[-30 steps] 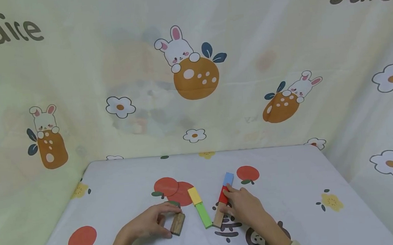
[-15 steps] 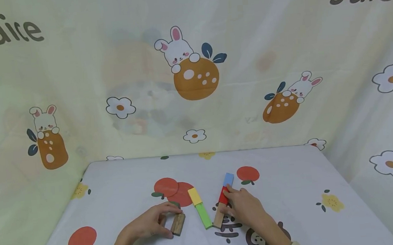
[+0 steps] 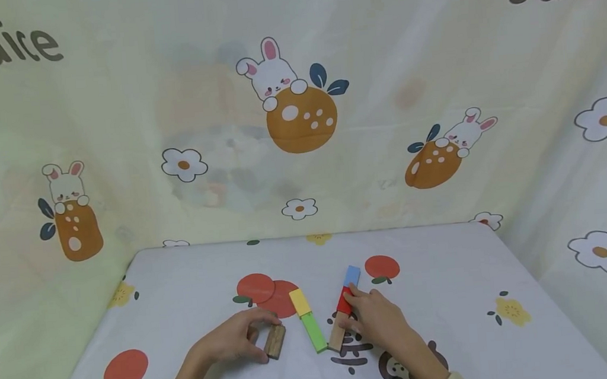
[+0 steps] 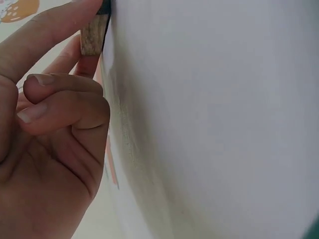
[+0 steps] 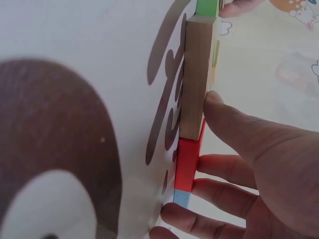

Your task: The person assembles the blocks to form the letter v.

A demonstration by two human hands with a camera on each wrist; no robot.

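Observation:
Between thumb and index finger, my left hand (image 3: 231,341) pinches the ends of a dark brown wooden block (image 3: 275,341); part of that block (image 4: 93,37) shows in the left wrist view, with other fingers curled below. My right hand (image 3: 380,319) rests over a row made of a light wooden block (image 3: 337,332), a red block (image 3: 344,302) and a blue block (image 3: 351,275). In the right wrist view its thumb touches the light wooden block (image 5: 197,77) and fingers touch the red block (image 5: 187,164). A green block (image 3: 313,332) and yellow block (image 3: 300,302) form the other slanted row.
The two rows come together at their near ends like a V. They lie on a white cloth-covered table (image 3: 192,275) printed with fruit and animals. A patterned curtain (image 3: 366,167) hangs behind the table's far edge.
My left hand has shifted the dark brown block slightly away from me. The right hand and the two coloured rows stay in place; the head view has tilted a little.

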